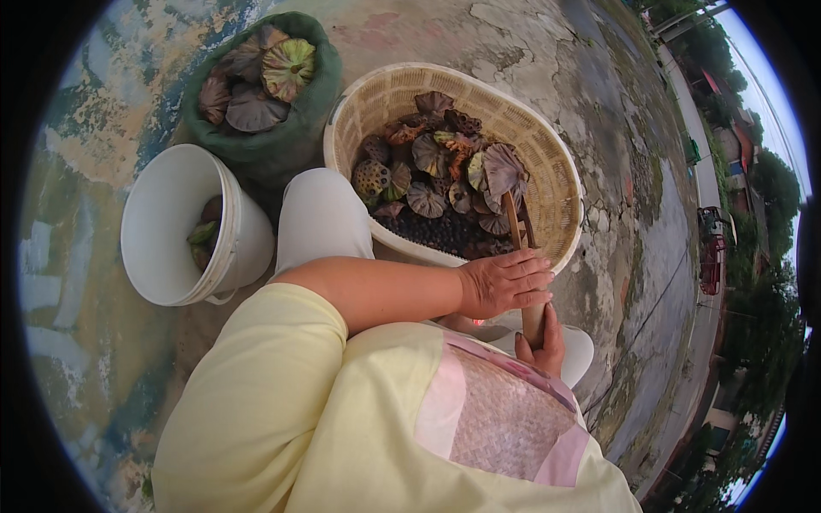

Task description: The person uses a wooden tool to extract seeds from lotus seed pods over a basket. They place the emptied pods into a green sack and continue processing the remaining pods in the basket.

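My left hand (507, 283) lies across a pair of wooden tongs (534, 324), its fingers together over the shaft and its thumb hidden. Lower down, my right hand (546, 346) grips the handle end, close to my shirt. Two prongs reach up from the tongs to a dry purplish-brown lotus seed pod (504, 168); whether they pinch it is unclear. That pod is at the right side of the heap in a cream plastic basket (551, 211). Other lotus pods (428, 154), brown and green, fill the basket's middle. Loose dark lotus seeds (423, 232) cover its near bottom.
A green woven sack (321, 77) full of lotus pods (288, 69) stands left of the basket. Nearer me, a white plastic bucket (163, 224) leans, with a few brown and green pieces (204, 232) inside. Cracked concrete (609, 211) surrounds them; a red vehicle (710, 263) is far right.
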The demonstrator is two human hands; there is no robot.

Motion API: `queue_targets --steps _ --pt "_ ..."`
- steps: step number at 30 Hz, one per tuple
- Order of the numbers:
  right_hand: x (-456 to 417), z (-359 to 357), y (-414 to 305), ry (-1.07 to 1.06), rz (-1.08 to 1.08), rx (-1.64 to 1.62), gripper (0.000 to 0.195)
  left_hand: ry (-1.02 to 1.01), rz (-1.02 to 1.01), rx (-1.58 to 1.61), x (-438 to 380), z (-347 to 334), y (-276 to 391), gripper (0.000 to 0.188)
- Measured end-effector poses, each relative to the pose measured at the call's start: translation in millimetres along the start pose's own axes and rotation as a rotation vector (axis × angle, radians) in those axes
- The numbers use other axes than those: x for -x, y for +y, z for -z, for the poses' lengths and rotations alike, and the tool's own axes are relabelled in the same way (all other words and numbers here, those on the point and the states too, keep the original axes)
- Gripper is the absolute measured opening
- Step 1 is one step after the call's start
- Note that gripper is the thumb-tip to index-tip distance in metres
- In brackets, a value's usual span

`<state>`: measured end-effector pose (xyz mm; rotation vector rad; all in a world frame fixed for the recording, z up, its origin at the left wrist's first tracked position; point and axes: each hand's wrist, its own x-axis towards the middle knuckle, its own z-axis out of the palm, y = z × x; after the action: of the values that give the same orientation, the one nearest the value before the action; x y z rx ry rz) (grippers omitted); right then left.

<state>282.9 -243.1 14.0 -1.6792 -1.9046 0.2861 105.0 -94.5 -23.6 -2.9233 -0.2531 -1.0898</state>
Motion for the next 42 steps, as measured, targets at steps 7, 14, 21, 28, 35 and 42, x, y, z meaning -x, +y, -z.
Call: queue_targets --steps 7,14,21,28,35,42 --pt "10 -7 9 -0.229 -0.093 0.205 0.081 -0.228 0.134 -0.123 24 -12 14 0.054" --pt "11 -17 15 -0.478 -0.26 0.314 0.08 -0.514 0.091 -0.012 32 -14 16 0.056" --pt "14 -23 16 -0.226 -0.161 0.236 0.079 -0.166 0.055 -0.002 25 -26 10 0.056" --pt "3 -20 18 -0.404 -0.314 0.201 0.079 -0.542 0.185 0.128 22 -10 -8 0.056" --pt "-7 -4 3 -0.014 0.017 0.123 0.081 0.533 0.976 0.058 -14 60 -94 0.089" --pt "-27 -3 -12 -0.047 0.142 0.14 0.076 0.657 1.338 1.007 -2 96 -121 0.045"
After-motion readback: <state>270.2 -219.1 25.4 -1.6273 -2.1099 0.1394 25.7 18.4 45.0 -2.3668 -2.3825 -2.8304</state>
